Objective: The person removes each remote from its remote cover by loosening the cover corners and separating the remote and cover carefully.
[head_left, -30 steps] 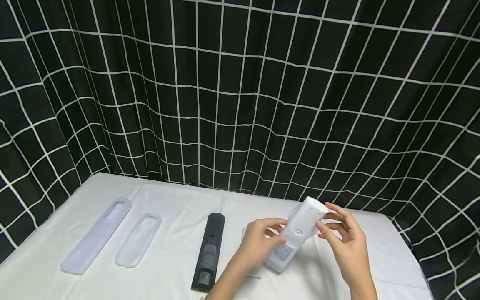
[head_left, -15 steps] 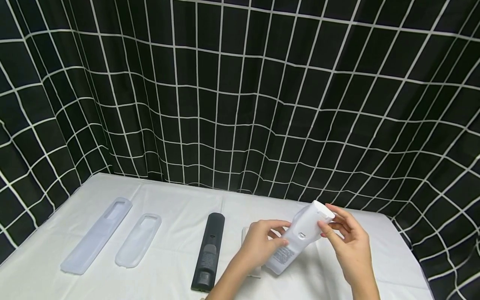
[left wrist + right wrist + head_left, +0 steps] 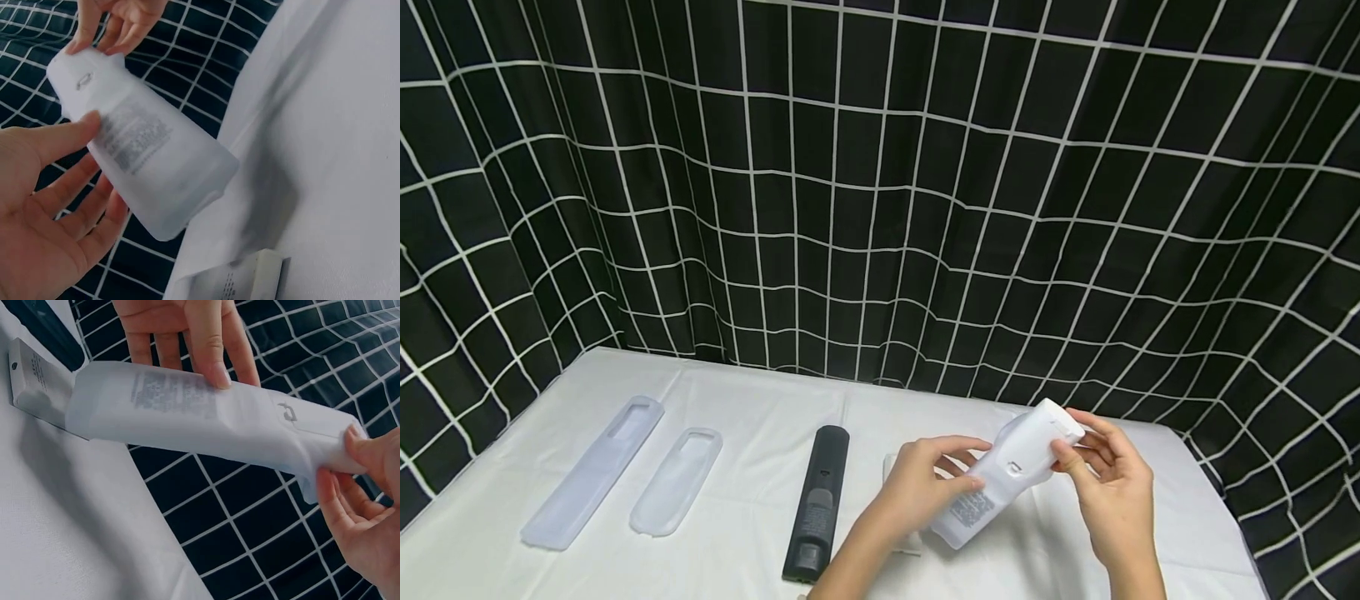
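A white remote control (image 3: 1033,446), back side up, sits inside a translucent sleeve (image 3: 955,529), tilted above the table. Its printed label shows through the sleeve in both wrist views. My left hand (image 3: 921,483) pinches the sleeved remote along its middle, thumb on the back and fingers at the far side. At the raised upper end, my right hand (image 3: 1112,487) pinches the remote and the sleeve's edge between thumb and fingers. A loose flap of the sleeve (image 3: 308,487) hangs near the right fingertips in the right wrist view.
Left of the hands a black remote (image 3: 816,504) lies face down. Two more translucent sleeves, one long (image 3: 591,479) and one shorter (image 3: 673,483), lie at the left of the white-covered table (image 3: 745,467). A white boxy item (image 3: 40,381) lies partly hidden behind the left hand.
Both hands have shifted slightly right with the sleeved remote, and its upper end has tipped further to the right. The right thumb now lies further onto the remote's back.
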Motion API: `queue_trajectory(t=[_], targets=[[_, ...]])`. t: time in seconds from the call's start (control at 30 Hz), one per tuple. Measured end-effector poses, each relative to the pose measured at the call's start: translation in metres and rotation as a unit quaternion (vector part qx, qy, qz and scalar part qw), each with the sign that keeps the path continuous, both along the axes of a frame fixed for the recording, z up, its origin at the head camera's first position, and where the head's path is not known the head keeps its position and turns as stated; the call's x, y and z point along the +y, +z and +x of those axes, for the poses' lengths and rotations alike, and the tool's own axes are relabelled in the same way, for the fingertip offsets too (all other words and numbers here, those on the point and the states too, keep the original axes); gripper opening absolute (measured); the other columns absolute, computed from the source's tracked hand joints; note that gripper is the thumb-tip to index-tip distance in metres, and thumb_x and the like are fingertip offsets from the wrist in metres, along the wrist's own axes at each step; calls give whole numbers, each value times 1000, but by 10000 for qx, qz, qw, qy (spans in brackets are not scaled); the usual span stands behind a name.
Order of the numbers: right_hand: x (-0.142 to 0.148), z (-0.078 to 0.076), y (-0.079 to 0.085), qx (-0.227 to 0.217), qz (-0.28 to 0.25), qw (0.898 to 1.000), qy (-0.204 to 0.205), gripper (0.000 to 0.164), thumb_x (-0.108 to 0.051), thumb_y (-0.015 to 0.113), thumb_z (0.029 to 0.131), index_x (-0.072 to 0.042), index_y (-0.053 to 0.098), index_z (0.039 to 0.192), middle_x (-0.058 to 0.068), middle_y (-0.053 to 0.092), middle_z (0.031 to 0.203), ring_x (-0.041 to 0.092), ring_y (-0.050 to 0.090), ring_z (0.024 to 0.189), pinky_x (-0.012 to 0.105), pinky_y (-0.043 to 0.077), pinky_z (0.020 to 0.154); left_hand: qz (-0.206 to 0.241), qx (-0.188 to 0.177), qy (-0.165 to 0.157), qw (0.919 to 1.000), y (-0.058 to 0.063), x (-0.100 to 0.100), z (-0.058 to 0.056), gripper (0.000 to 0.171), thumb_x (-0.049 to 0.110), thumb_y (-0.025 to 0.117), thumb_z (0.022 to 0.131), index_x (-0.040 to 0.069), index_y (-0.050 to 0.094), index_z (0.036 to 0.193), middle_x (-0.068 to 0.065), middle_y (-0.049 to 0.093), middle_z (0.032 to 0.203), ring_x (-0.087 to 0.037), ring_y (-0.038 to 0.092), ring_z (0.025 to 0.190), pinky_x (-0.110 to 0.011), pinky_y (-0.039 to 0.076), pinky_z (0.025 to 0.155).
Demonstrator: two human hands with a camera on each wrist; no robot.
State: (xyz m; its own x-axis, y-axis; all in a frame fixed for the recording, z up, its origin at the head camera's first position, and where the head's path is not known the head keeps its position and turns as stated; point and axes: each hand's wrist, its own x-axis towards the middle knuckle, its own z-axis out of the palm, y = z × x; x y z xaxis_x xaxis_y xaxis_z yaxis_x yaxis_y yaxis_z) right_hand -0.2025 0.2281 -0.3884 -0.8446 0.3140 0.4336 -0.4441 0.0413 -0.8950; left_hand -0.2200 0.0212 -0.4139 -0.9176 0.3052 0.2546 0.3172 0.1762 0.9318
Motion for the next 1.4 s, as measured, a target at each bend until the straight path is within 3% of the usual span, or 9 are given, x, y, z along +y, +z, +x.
queue_trajectory(t=[0.27, 0.57, 0.8, 0.97, 1.13, 1.4], targets=[[3, -2, 0, 182, -564, 9980, -208, 41, 28, 62, 88, 0, 72, 116, 1, 74, 93, 8, 70, 72, 18, 60, 64, -140, 7, -62, 9999, -1, -9, -6, 42, 2, 87, 83, 14, 79, 123, -10, 79, 106, -8, 68, 82, -20, 55, 72], [4, -3, 0, 198, -1167, 9918, -489, 42, 24, 62, 91, -10, 73, 113, -1, 76, 92, 7, 73, 71, 18, 61, 64, -195, 3, 54, 9998, -1, -18, -9, 43, 0, 87, 81, 14, 79, 121, -9, 78, 109, -16, 66, 88, -21, 53, 71], [4, -4, 2, 97, -1518, 9862, -658, 36, 21, 62, 93, -9, 70, 111, 0, 76, 92, 8, 73, 72, 20, 62, 64, -20, 117, 104, 9999, -2, -18, -10, 61, -7, 90, 75, 12, 75, 130, -12, 74, 115, -12, 64, 89, -18, 55, 69], [4, -5, 3, -149, -1900, 9795, -659, 31, 20, 64, 93, -7, 66, 108, 3, 74, 88, 11, 70, 69, 21, 62, 62, 248, 150, 246, 9993, -2, -17, -10, 68, -12, 90, 71, 11, 73, 132, -11, 67, 113, -15, 66, 91, -17, 59, 72], [4, -5, 3, -367, -1788, 9810, -651, 30, 18, 65, 93, -6, 63, 110, 2, 73, 87, 10, 71, 65, 22, 62, 61, 348, 144, 395, 9985, -1, -17, -11, 64, -14, 88, 71, 8, 74, 130, -12, 67, 114, -16, 66, 91, -17, 59, 74], [10, -4, 0, -565, -1060, 9914, -517, 33, 18, 63, 95, -9, 59, 114, 0, 70, 95, 8, 71, 73, 20, 62, 68, 202, 70, 343, 9992, 2, -21, -10, 62, -13, 88, 74, 8, 73, 130, -13, 68, 118, -13, 63, 84, -17, 57, 69]])
